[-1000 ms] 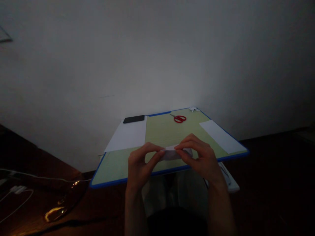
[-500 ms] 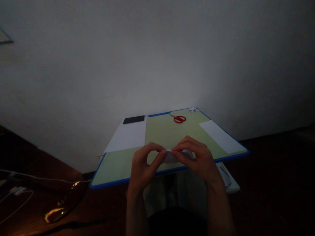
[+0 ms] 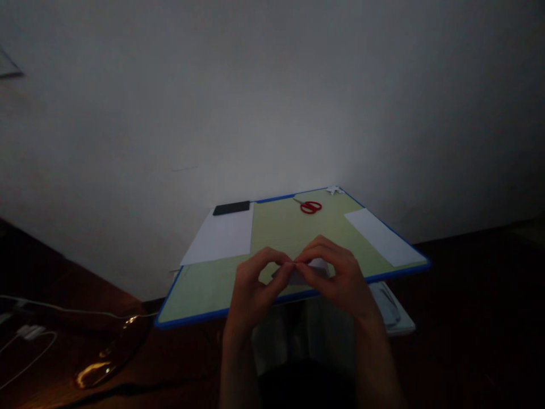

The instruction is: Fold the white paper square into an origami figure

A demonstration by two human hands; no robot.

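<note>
A small piece of white paper [image 3: 318, 266] is held over the near edge of the table [image 3: 204, 289], mostly covered by my fingers. My left hand [image 3: 259, 284] pinches it between thumb and forefinger from the left. From the right, my right hand [image 3: 334, 272] grips it in the same way, its other fingers curled. The fingertips of both hands meet at the top of the paper. Whether the paper is folded there cannot be made out. Beyond my hands lies a pair of scissors [image 3: 310, 207] with red handles, its blades toward the back left.
A white sheet [image 3: 221, 236] lies at the left, with a dark flat object [image 3: 231, 208] on its far end. A narrower paper strip [image 3: 383, 237] lies along the right edge. A cut paper star shape [image 3: 334, 190] is in the far right corner. Behind stands a wall [image 3: 272, 102].
My hands have drawn together along the paper, and their fingertips now touch where a short stretch of its edge showed between them. The scissors and sheets stay put.
</note>
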